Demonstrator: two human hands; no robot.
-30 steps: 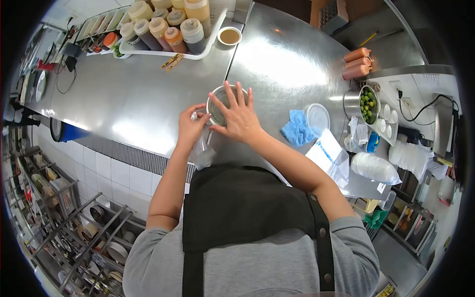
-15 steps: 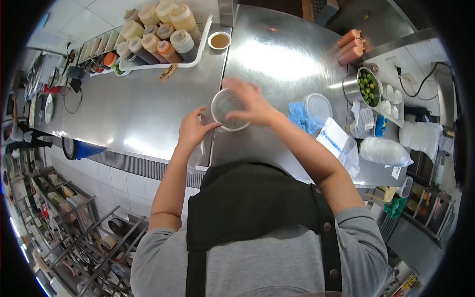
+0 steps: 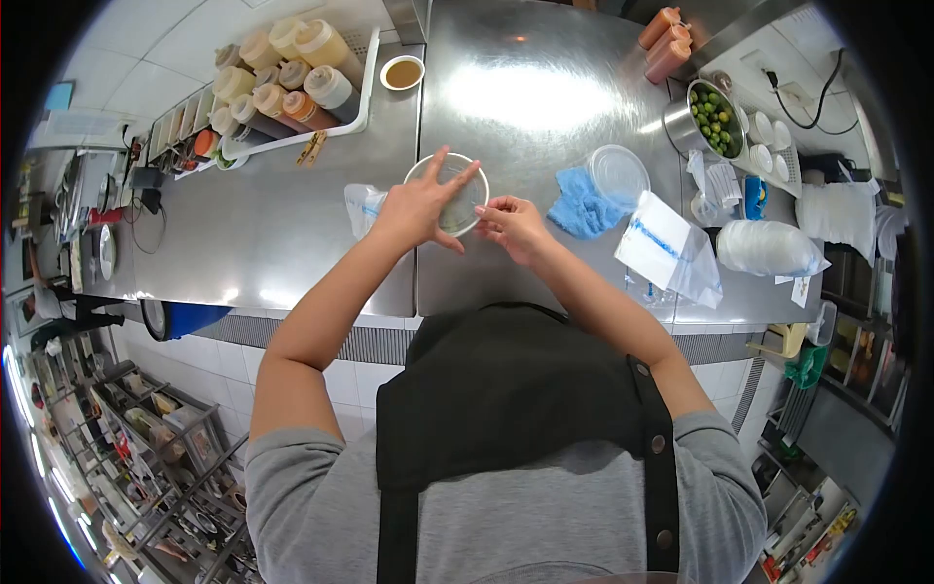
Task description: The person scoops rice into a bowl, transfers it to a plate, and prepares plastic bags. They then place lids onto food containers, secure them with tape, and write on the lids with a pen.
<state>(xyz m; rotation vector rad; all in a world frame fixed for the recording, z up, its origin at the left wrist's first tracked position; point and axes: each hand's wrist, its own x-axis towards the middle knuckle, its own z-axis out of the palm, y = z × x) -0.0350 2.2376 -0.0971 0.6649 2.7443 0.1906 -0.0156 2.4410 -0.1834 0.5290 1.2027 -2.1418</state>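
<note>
A round clear plastic container (image 3: 465,204) with a pale rim sits on the steel counter in front of me, over the seam between two sections. My left hand (image 3: 418,204) lies across its left side, fingers spread wide over the top and thumb toward the near edge. At the right rim, my right hand (image 3: 514,229) pinches the edge between thumb and curled fingers. A crumpled clear plastic bag (image 3: 360,206) rests just left of my left hand. To the right are a blue cloth (image 3: 581,202) and a round clear lid (image 3: 620,175).
A white tray (image 3: 365,102) of squeeze bottles stands at the back left, beside a small bowl (image 3: 402,73) of brown liquid. Rightward are a metal pot (image 3: 681,128) of green citrus, orange bottles (image 3: 667,46), a plastic packet (image 3: 654,243) and bagged white containers (image 3: 769,246).
My left hand has moved from the container's left side onto its top. My right hand has come off the top to the right rim. The camera view has shifted slightly.
</note>
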